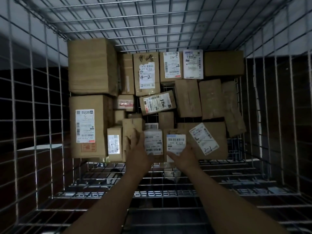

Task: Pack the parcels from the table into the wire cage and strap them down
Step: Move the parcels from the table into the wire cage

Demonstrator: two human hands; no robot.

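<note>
Down in the steel-mesh wire cage (42, 115), among blocky brown cardboard parcels (91, 66), the left hand (138, 149) is clasping a small white-labelled carton (152, 142) by its side. The right hand (184, 156) is gripping the neighbouring carton (175, 142) at its near edge.

wire cage (42, 115): parcels (146, 73) packed inside | big boxes (91, 66) left, small ones centre-right | both hands on two near-edge parcels (152, 143)

Dim light, pale wall (18, 14) beyond, dark and possibly reddish floor (23, 105).
</note>
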